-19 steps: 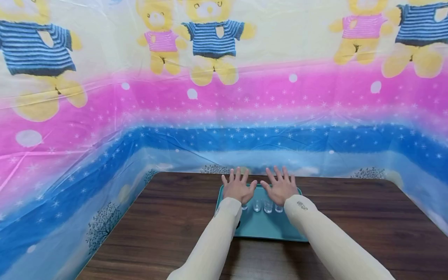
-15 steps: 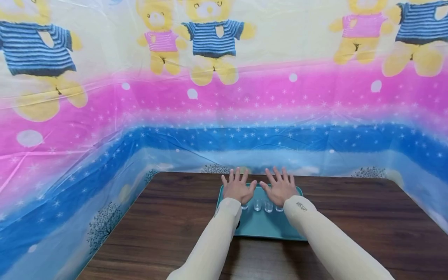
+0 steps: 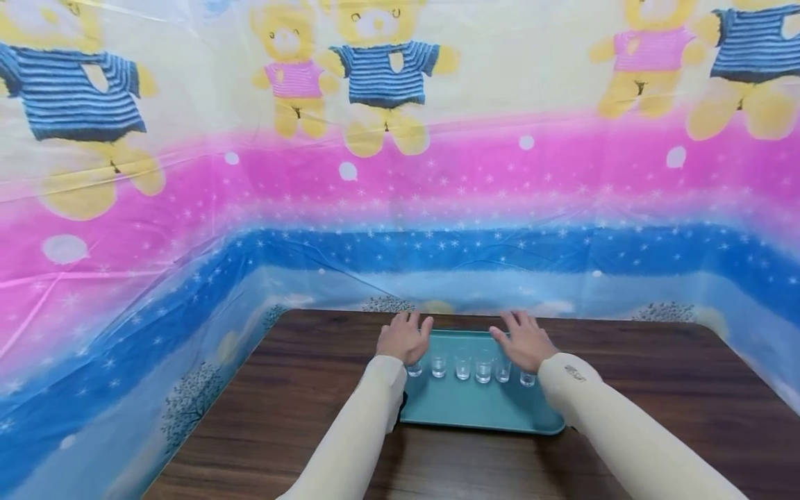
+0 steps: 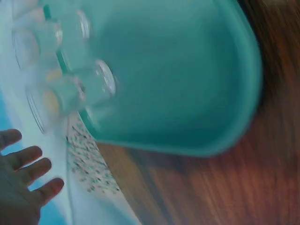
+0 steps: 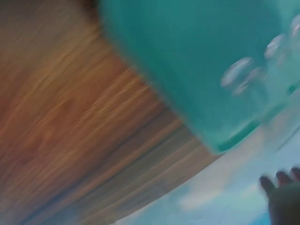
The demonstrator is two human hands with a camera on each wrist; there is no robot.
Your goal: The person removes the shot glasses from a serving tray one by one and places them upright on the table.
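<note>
Several small clear shot glasses (image 3: 462, 367) stand upright in a row across a teal tray (image 3: 475, 406). My left hand (image 3: 402, 338), fingers spread and holding nothing, hovers over the tray's left side and partly covers the leftmost glass (image 3: 414, 370). Over the right side is my right hand (image 3: 525, 342), also empty, its wrist close above the rightmost glass (image 3: 528, 379). In the left wrist view, two nearer glasses (image 4: 96, 84) show beside the tray, with my fingers off to the lower left. The right wrist view is blurred; a glass (image 5: 241, 75) sits near the tray's corner.
The tray lies on a dark wood-grain table (image 3: 300, 410). A printed cloth (image 3: 462, 250) with bears and snowflakes hangs behind the table and along its sides.
My hands have moved apart, left hand to the left and right hand to the right, uncovering more of the glasses. The head view has shifted slightly.
</note>
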